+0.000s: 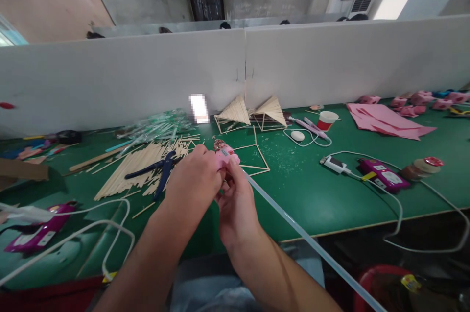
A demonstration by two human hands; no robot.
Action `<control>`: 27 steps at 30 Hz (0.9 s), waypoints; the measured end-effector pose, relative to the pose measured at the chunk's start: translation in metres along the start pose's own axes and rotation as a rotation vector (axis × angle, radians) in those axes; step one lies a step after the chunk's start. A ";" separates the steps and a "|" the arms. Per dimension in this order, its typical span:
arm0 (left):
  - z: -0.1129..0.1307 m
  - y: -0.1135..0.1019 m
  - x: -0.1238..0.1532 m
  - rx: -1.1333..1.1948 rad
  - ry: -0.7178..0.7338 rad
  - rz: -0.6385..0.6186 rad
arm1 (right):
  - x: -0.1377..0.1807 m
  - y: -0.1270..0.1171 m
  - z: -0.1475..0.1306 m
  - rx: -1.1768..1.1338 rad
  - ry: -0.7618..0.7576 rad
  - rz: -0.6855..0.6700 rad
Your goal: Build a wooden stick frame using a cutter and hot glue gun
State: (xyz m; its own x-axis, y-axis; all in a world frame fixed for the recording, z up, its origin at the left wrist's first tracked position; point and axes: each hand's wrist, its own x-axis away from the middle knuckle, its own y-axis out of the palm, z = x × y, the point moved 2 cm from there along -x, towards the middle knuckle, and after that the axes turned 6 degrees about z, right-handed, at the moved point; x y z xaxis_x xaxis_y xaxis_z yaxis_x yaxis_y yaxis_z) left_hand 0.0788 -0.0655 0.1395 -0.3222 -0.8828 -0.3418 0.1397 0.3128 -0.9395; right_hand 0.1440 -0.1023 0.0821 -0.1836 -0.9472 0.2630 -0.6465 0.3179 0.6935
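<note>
Near the middle of the table, a small pink hot glue gun [224, 154] is held between both hands. A long translucent glue stick [290, 220] runs from its rear down past my right forearm to the lower right. My left hand [196, 172] is wrapped around the glue gun's body, its fingers mostly hidden. My right hand [237, 194] is closed with the thumb against the gun's rear, where the stick enters. Just beyond lies a thin wooden stick frame [265, 157]. Blue-handled pliers [161, 172] rest on a spread of thin wooden sticks [123, 175] to the left.
Two stick-built pyramid-like models [235, 113] stand by the white partition [121, 77]. Wrapped glue sticks [157, 126] lie back left. A paper cup [326, 120], pink sheets [389, 120], a jar [422, 169] and a purple device with cables [384, 175] are to the right.
</note>
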 end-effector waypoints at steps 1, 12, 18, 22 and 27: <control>0.001 0.000 0.001 0.005 0.001 0.001 | -0.001 0.000 -0.001 -0.046 0.022 0.033; 0.000 -0.013 0.023 0.357 0.079 0.392 | -0.017 -0.033 -0.036 -0.196 -0.126 0.236; -0.053 0.027 0.014 0.631 -0.232 0.447 | -0.060 -0.091 -0.075 -0.048 -0.203 0.490; -0.074 0.077 0.002 0.886 -0.423 0.142 | -0.100 -0.130 -0.091 0.018 -0.204 0.631; -0.075 0.116 0.001 0.994 -0.370 -0.022 | -0.131 -0.157 -0.101 0.091 -0.152 0.688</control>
State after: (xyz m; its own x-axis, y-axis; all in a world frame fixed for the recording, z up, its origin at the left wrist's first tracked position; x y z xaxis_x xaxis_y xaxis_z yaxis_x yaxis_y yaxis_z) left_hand 0.0244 -0.0039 0.0288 -0.0528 -0.9888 -0.1398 0.8938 0.0156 -0.4481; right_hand 0.3449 -0.0241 0.0065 -0.6695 -0.5302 0.5203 -0.4047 0.8476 0.3431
